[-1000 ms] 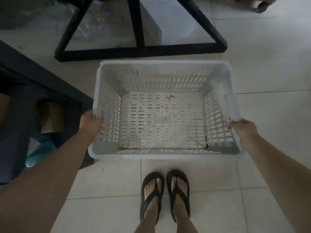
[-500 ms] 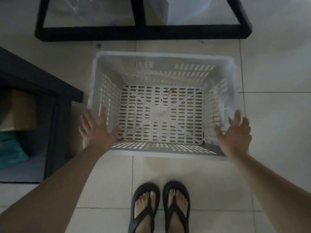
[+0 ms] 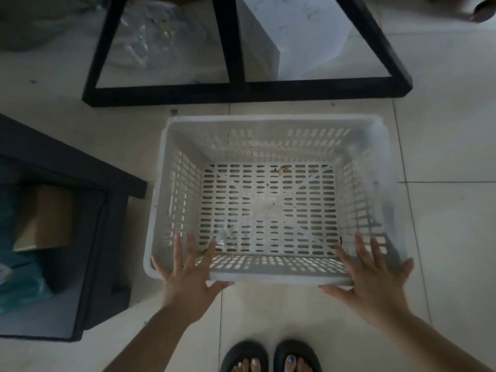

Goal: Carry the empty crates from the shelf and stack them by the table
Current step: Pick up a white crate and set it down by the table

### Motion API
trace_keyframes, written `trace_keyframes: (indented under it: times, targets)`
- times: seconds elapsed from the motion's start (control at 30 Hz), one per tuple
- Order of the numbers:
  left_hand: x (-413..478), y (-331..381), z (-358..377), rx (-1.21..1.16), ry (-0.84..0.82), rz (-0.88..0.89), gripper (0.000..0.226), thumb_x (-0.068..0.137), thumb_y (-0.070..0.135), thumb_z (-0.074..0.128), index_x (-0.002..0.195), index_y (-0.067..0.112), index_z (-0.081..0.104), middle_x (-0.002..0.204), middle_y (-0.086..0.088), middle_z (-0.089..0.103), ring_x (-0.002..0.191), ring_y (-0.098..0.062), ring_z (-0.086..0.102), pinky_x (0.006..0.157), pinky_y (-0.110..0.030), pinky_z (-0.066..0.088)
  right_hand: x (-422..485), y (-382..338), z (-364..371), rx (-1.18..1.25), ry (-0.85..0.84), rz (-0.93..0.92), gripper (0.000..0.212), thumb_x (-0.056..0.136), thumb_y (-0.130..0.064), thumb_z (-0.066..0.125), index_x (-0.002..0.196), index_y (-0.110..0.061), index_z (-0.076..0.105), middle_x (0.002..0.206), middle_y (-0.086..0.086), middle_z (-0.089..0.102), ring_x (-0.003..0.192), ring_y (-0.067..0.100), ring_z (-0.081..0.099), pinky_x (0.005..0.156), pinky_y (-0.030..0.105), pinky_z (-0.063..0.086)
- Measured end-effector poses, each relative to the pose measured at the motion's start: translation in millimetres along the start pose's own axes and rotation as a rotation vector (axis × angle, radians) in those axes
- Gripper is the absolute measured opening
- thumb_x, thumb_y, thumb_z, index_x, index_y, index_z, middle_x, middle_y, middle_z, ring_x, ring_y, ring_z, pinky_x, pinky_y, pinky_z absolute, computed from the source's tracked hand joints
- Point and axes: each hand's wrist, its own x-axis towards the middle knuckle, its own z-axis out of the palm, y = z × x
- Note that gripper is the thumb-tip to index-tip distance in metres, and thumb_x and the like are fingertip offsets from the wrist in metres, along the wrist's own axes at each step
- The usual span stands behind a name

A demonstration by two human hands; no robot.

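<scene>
Nearest to us, on the near side of the crate [image 3: 268,208], are two feet in dark sandals [image 3: 271,357], standing on the pale tiled floor [image 3: 451,237]. Just beyond them our two bare forearms reach forward. Our left hand [image 3: 188,280] hovers over the crate's near left corner with its fingers [image 3: 178,251] spread and released, grasping nothing; whether the palm touches the rim we cannot tell. Our right hand [image 3: 375,280] is over the near right corner, its fingers [image 3: 361,251] likewise splayed and released, holding nothing.

The crate is white plastic with slotted walls and a slotted bottom. It sits upright on the floor, its open top facing us. It is empty apart from a small brownish speck [image 3: 282,170] near its far wall.

To the left of the crate stands a dark shelf unit [image 3: 107,237], its corner just beside the crate's left wall. Inside it we see a brown cardboard box [image 3: 45,218] and something teal [image 3: 21,285] wrapped in plastic.

Beyond the crate's far edge lies the black frame [image 3: 241,89] of the counter's base, near the crate but apart from it. Behind the frame bars are a white box [image 3: 295,33] and crumpled clear plastic [image 3: 145,36].
</scene>
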Motion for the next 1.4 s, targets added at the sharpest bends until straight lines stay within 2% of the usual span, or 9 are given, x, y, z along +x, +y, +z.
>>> trace_keyframes:
  times: [0.07,0.2,0.37,0.57,0.77,0.93,1.1,1.27,1.4]
  targets:
    - [26.9,-3.7,-6.6,-0.023,0.050,-0.052,0.095,0.053,0.090,-0.018,0.137,0.044,-0.022,0.141,-0.008,-0.047,0.132,-0.036,-0.037,0.099,-0.076,-0.010,28.1,3.7,-16.1,0.024,0.007,0.016,0.106,0.052,-0.098,-0.007,0.145,-0.048,-0.004,0.153,0.001,-0.019,0.148,0.032,0.003,0.103,0.073,-0.002]
    - [91.9,-10.9,-46.8,-0.081,0.056,-0.101,0.099,0.059,0.092,0.009,0.135,0.043,-0.033,0.123,-0.006,-0.064,0.121,-0.031,-0.051,0.102,-0.077,-0.009,96.7,6.0,-52.5,0.013,0.077,0.031,0.121,0.040,-0.098,-0.018,0.147,-0.042,-0.015,0.157,0.004,-0.027,0.146,0.031,-0.016,0.106,0.072,-0.004]
    - [141.2,-14.3,-84.9,-0.113,0.041,-0.097,0.103,0.064,0.090,0.026,0.141,0.045,-0.026,0.141,-0.008,-0.051,0.134,-0.033,-0.040,0.104,-0.075,-0.007,146.2,6.7,-96.0,0.040,0.045,0.011,0.130,0.032,-0.100,-0.012,0.146,-0.040,-0.022,0.157,0.007,-0.026,0.145,0.030,-0.019,0.106,0.071,-0.006]
    - [132.7,-8.2,-99.0,-0.073,-0.006,-0.135,0.104,0.069,0.087,0.024,0.143,0.036,-0.028,0.146,-0.014,-0.044,0.139,-0.033,-0.034,0.103,-0.073,-0.008,139.0,3.4,-114.3,0.057,-0.060,0.011,0.133,0.031,-0.100,-0.003,0.145,-0.035,-0.027,0.155,0.010,-0.030,0.144,0.031,-0.022,0.107,0.068,-0.010]
    - [92.1,11.9,-112.6,-0.179,-0.045,-0.148,0.113,0.077,0.066,0.052,0.144,0.025,-0.029,0.152,-0.014,-0.035,0.143,-0.029,-0.026,0.111,-0.064,-0.003,94.5,-23.2,-130.6,0.154,-0.049,0.004,0.115,0.061,-0.094,0.015,0.148,-0.027,-0.021,0.158,0.016,-0.021,0.144,0.032,-0.023,0.114,0.057,-0.007]
    - [12.1,25.1,-161.1,-0.063,-0.121,0.026,0.090,0.088,0.061,0.039,0.150,0.023,-0.013,0.157,-0.013,-0.023,0.146,-0.029,-0.018,0.113,-0.060,0.000,10.8,-54.2,-167.7,0.094,-0.164,-0.211,0.091,0.080,-0.080,0.020,0.151,-0.031,-0.007,0.157,0.015,-0.023,0.143,0.031,-0.025,0.116,0.052,0.000]
    - [-66.6,30.0,-269.3,-0.219,-0.022,0.095,0.073,0.095,0.046,0.038,0.152,0.022,0.000,0.161,-0.011,0.003,0.147,-0.029,0.006,0.114,-0.057,0.009,-52.8,-62.6,-282.6,0.131,-0.141,-0.219,0.075,0.090,-0.067,0.025,0.153,-0.030,0.005,0.160,0.014,-0.011,0.147,0.031,-0.011,0.116,0.051,0.009]
    - [-168.4,16.9,-348.8,-0.204,0.080,0.071,0.073,0.094,0.039,0.044,0.152,0.025,0.002,0.159,-0.011,0.015,0.145,-0.030,0.017,0.115,-0.056,0.014,-135.5,-58.8,-379.3,0.141,0.019,-0.277,0.075,0.092,-0.064,0.025,0.153,-0.028,0.001,0.161,0.016,-0.004,0.148,0.032,-0.004,0.117,0.051,0.014]
    - [-250.1,-1.1,-371.8,-0.215,0.125,-0.017,0.069,0.093,0.034,0.044,0.150,0.023,0.007,0.146,-0.013,0.036,0.129,-0.033,0.040,0.106,-0.051,0.035,-184.6,-50.3,-426.7,0.250,0.073,-0.300,0.067,0.092,-0.051,0.043,0.150,-0.024,0.023,0.155,0.014,0.028,0.141,0.032,0.027,0.112,0.047,0.030]
